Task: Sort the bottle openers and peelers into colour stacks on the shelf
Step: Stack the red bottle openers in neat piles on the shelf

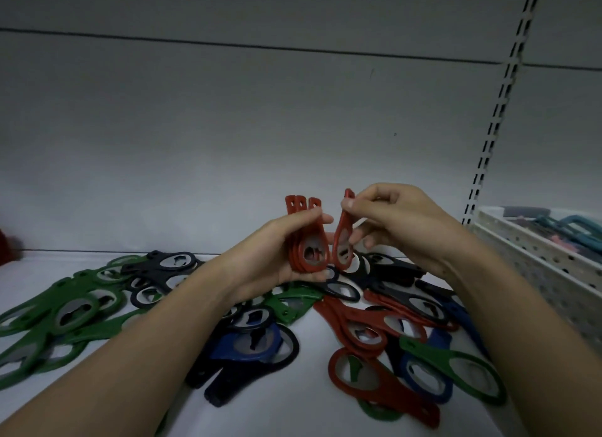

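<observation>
1. Loose openers [358,332], red, blue, green and black, strewn on shelf [303,414], below both hands.
2. Left hand [277,251] grips red stack [308,238], upright.
3. Right hand [397,221] pinches one red opener [343,238], just beside stack.
4. White basket [534,260] far right.

Left hand [277,247] fingers curled, gripping; right hand [397,221] pinching; both forearms raised, converging.

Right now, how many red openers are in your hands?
4 that I can make out: three bunched in the left hand as a red stack, one single red opener pinched by the right hand. More may be hidden.
</observation>
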